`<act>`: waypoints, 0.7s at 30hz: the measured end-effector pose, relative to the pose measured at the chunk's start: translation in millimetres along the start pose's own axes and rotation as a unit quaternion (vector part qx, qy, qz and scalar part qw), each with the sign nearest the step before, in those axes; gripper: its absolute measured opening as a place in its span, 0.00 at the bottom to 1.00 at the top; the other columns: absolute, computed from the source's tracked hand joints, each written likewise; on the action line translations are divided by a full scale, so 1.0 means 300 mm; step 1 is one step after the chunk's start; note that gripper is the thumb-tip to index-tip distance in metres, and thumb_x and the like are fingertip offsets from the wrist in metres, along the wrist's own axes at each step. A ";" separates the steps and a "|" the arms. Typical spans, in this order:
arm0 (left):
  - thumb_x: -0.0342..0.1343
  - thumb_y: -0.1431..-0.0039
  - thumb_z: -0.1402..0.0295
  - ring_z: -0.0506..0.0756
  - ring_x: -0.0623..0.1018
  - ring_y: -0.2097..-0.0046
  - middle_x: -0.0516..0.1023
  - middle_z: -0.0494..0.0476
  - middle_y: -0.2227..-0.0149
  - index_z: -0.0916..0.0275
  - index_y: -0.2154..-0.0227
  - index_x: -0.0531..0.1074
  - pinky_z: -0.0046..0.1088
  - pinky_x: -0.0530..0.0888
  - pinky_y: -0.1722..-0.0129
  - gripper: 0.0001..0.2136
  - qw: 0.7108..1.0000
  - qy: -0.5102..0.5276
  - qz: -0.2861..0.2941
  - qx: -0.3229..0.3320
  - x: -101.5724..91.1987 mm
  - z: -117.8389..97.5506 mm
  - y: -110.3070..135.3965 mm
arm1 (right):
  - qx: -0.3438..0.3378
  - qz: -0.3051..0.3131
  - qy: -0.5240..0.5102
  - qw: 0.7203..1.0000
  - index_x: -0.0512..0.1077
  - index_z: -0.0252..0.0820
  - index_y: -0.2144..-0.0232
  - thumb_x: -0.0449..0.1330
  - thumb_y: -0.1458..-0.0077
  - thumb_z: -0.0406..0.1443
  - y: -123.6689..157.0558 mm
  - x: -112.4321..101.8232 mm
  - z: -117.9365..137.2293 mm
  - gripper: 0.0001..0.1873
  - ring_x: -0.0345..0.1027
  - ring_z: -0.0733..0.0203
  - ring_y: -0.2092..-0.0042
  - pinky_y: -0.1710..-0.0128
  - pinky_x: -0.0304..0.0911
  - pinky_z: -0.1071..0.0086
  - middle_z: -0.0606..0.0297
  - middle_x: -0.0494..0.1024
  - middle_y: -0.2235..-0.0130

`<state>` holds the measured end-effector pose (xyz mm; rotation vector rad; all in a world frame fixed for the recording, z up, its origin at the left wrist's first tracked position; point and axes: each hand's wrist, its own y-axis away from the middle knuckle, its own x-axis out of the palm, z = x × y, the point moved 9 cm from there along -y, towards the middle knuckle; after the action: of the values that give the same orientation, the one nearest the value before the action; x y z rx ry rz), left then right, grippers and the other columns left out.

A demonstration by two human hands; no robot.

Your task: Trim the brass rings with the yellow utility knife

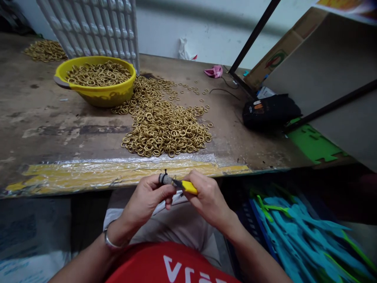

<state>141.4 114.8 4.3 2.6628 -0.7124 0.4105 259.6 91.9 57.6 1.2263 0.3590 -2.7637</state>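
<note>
My right hand (206, 192) is closed around the yellow handle of a utility knife (190, 187). The dark blade points left, at the fingertips of my left hand (150, 196). Thumb and index finger of that hand are pinched together on a small gold-coloured ring, of which only a sliver shows beside the blade. A grey wrap with black bands (167, 179) covers the index finger. Both hands are just in front of the table edge, above my lap. Beyond them a pile of gold-coloured rings (167, 129) lies on the table.
A yellow basin (103, 96) full of rings stands at the back left, before a ribbed white panel (100, 27). Another ring heap (45, 51) lies farther left. On the right are a black pouch (269, 112), a pink cloth (214, 71) and, lower, a blue crate with turquoise pieces (309, 236).
</note>
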 end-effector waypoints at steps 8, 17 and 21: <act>0.60 0.46 0.66 0.47 0.68 0.81 0.70 0.49 0.84 0.65 0.79 0.72 0.22 0.64 0.79 0.10 0.992 -0.121 -0.014 0.010 -0.020 -0.037 -0.013 | -0.005 0.027 0.188 0.982 0.71 0.40 0.64 0.57 0.47 0.26 0.007 0.027 -0.009 0.09 0.68 0.61 0.68 0.68 0.58 0.70 0.63 0.75 0.65; 0.59 0.44 0.65 0.46 0.65 0.81 0.69 0.47 0.84 0.64 0.77 0.73 0.21 0.61 0.80 0.10 0.982 -0.186 -0.017 0.018 -0.042 -0.025 -0.022 | -0.037 0.012 0.243 0.969 0.73 0.39 0.64 0.52 0.36 0.31 -0.021 0.051 -0.020 0.09 0.66 0.63 0.70 0.69 0.55 0.70 0.62 0.75 0.68; 0.59 0.44 0.67 0.47 0.64 0.81 0.67 0.47 0.84 0.63 0.78 0.71 0.21 0.61 0.80 0.09 0.985 -0.168 -0.040 0.022 -0.083 -0.034 -0.009 | 0.002 0.030 0.282 0.959 0.72 0.40 0.66 0.52 0.35 0.31 -0.071 0.085 -0.092 0.10 0.68 0.62 0.69 0.69 0.55 0.69 0.61 0.75 0.67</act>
<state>120.3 131.4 3.7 2.8236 -0.6931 -0.0479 258.5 119.6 24.5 1.9760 0.3458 -2.3137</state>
